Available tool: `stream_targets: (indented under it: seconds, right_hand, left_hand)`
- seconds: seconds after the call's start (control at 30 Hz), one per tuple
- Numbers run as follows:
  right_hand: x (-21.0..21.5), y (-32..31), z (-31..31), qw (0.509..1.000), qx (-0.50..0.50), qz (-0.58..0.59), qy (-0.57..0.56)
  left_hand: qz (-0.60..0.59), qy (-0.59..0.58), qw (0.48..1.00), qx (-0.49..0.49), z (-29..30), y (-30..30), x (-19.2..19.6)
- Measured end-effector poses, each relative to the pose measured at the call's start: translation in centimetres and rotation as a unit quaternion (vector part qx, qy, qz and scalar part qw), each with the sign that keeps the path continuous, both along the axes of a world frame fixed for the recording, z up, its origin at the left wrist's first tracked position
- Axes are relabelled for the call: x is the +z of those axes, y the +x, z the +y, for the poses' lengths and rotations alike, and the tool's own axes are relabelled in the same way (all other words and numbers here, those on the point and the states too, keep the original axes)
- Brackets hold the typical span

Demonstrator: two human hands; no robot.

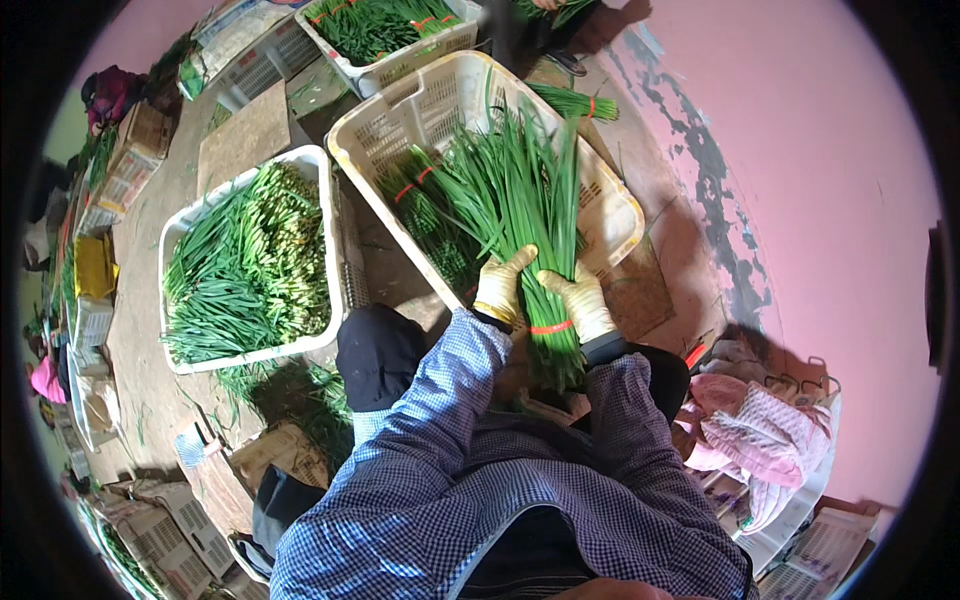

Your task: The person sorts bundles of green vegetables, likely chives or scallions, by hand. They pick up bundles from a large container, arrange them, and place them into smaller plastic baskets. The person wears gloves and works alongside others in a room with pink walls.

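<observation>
Both my hands wear pale yellow gloves and grip one large bunch of green garlic chives [525, 210], tied near its lower end with a red band [550, 328]. My left hand [503, 285] wraps the bunch's left side, and my right hand [578, 298] clasps it from the right, both just above the band. The long leaves fan out over a white plastic crate [440, 95] in front of me. Inside that crate, at its left, lie other bunches [425, 190] with red bands, partly hidden under the leaves.
To the left stands a white crate [325, 240] heaped with loose chives [225, 275]. Another crate [395, 65] of banded bunches is farther off. A banded bunch [580, 103] lies beyond my crate, near a person's shoe [567, 62]. A pink wall [830, 200] rises at right; pink cloth [765, 430] hangs nearby.
</observation>
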State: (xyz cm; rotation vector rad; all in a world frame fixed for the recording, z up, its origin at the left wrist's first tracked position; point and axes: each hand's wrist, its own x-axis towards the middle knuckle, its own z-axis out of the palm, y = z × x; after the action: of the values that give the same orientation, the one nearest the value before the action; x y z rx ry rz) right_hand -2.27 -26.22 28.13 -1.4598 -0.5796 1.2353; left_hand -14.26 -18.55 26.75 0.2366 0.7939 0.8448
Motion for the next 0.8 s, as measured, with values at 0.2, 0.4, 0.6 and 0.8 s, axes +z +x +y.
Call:
stream_targets:
  seconds: [0.2, 0.4, 0.6, 0.8]
  right_hand:
    - [-1.1, 0.2, -0.1, 0.999, -0.016, 0.026, -0.010]
    - [0.3, 3.9, -0.3, 0.991, 0.115, 0.065, -0.002]
    - [-0.8, 3.9, -0.8, 0.979, 0.173, 0.096, -0.052]
    - [3.2, 3.1, 1.2, 0.982, 0.125, -0.144, 0.015]
  left_hand:
    - [-0.023, -0.052, 0.998, 0.006, 0.3, -0.2, -0.4]
    - [-0.041, -0.103, 0.992, -0.053, 3.3, -1.0, 0.8]
    - [-0.107, -0.084, 0.990, -0.024, 4.7, -0.7, 2.6]
    - [0.056, 0.089, 0.988, -0.117, 2.3, -6.1, -1.8]
